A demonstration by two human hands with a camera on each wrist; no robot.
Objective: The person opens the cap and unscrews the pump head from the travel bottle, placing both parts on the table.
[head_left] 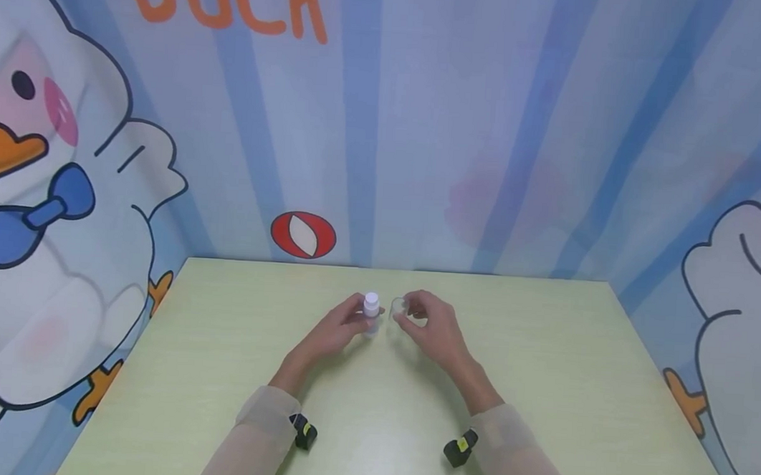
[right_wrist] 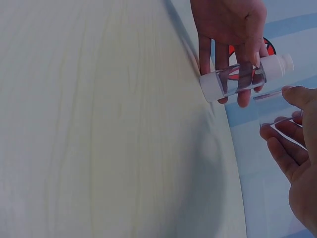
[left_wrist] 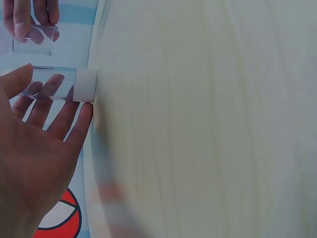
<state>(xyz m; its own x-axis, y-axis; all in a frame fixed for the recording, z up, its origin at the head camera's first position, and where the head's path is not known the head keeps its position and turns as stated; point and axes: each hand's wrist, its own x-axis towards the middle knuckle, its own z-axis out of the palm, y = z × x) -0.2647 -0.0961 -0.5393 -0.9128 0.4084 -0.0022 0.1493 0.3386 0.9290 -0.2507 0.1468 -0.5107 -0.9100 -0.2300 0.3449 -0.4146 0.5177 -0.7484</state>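
My left hand grips a small clear bottle with a white top. In the right wrist view the bottle has a white band at its base and a stepped white neck at the other end. Its clear middle lies between the thumb and the fingers. Just to the right, my right hand pinches a clear cylindrical cap by its sides. The left wrist view shows this cap apart from the bottle, with a small gap between them. Bottle and cap are held above the table.
A pale wood-grain table lies under both hands. Behind it hangs a blue striped cloth backdrop with printed ducks and a red ball. Small black devices sit at both wrists.
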